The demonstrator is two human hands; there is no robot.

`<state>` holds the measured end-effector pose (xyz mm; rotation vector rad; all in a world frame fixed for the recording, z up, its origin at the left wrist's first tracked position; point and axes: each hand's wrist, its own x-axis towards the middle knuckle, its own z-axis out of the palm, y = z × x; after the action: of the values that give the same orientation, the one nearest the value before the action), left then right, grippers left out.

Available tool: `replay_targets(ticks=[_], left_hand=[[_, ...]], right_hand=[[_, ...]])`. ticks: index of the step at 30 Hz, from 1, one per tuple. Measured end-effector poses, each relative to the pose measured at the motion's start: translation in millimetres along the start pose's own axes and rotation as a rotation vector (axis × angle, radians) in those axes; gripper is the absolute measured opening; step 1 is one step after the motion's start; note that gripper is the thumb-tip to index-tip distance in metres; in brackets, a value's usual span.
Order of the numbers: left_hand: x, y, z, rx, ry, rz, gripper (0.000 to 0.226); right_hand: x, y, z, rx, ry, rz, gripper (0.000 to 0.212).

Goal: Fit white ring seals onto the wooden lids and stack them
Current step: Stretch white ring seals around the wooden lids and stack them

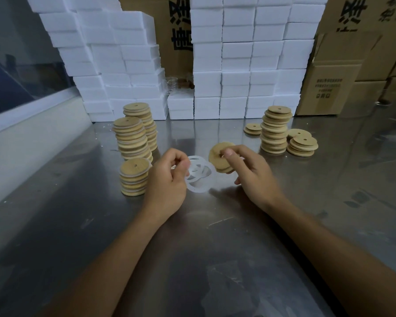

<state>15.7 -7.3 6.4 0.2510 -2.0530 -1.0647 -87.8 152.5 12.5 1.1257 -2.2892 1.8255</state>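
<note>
My right hand grips a round wooden lid tilted on edge above the steel table, thumb near its centre hole. My left hand pinches a bunch of white ring seals just left of the lid; the rings overlap and hang loosely. On the left stand stacks of lids with white seals showing between them: a short one and two tall ones. On the right stand bare lids: a tall stack, a low pile and a small pile.
The steel table stretches toward me between my forearms. White foam boxes are walled up along the back. Cardboard cartons stand at the back right. A white ledge runs along the left edge.
</note>
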Motion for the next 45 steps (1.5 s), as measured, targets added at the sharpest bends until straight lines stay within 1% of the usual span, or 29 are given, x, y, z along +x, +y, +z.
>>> replay_targets(ticks=[2, 6, 8, 12, 16, 18, 21, 23, 27, 30, 35, 39, 45], left_hand=[[0.4, 1.2, 3.1, -0.085, 0.017, -0.083, 0.025], [-4.3, 3.6, 9.2, -0.212, 0.007, -0.227, 0.02], [-6.4, 4.9, 11.4, -0.231, -0.002, -0.258, 0.018], [-6.3, 5.0, 14.0, -0.204, 0.009, -0.256, 0.013], [-6.8, 5.5, 14.5, -0.314, -0.084, -0.352, 0.01], [-7.1, 5.2, 13.1, -0.323, -0.054, -0.327, 0.009], [-7.6, 5.3, 11.3, -0.288, 0.029, -0.243, 0.014], [-8.0, 5.5, 11.7, -0.265, 0.05, -0.185, 0.02], [-7.7, 3.7, 13.1, -0.236, 0.034, -0.124, 0.034], [-6.9, 2.5, 13.1, -0.211, 0.01, -0.135, 0.039], [-6.7, 4.0, 10.5, -0.248, -0.004, -0.14, 0.028], [-5.8, 0.7, 7.5, -0.214, 0.003, -0.133, 0.02], [-4.7, 0.4, 6.5, -0.107, 0.017, -0.069, 0.024]], right_hand=[[-2.2, -3.2, 6.4, 0.006, -0.068, -0.031, 0.032], [-2.0, -0.9, 16.7, 0.013, -0.049, -0.091, 0.022], [-0.8, 2.8, 18.3, 0.01, -0.039, -0.102, 0.021], [-0.1, 6.8, 19.4, 0.007, -0.026, -0.114, 0.022], [-0.5, 6.4, 22.3, -0.015, -0.045, -0.149, 0.024], [-0.8, 5.9, 22.7, -0.023, -0.042, -0.158, 0.024], [-1.4, 5.7, 22.6, -0.049, -0.035, -0.169, 0.018], [-1.0, 5.8, 22.0, -0.045, -0.025, -0.163, 0.014], [-0.6, 6.4, 20.3, -0.033, -0.022, -0.146, 0.007], [-0.9, 6.3, 20.1, -0.029, -0.023, -0.141, 0.003], [-0.6, 5.0, 19.7, 0.013, -0.023, -0.116, 0.002], [-1.3, 4.1, 19.7, 0.05, -0.015, -0.084, 0.004], [-1.3, 2.5, 20.7, 0.094, -0.013, -0.046, 0.002]])
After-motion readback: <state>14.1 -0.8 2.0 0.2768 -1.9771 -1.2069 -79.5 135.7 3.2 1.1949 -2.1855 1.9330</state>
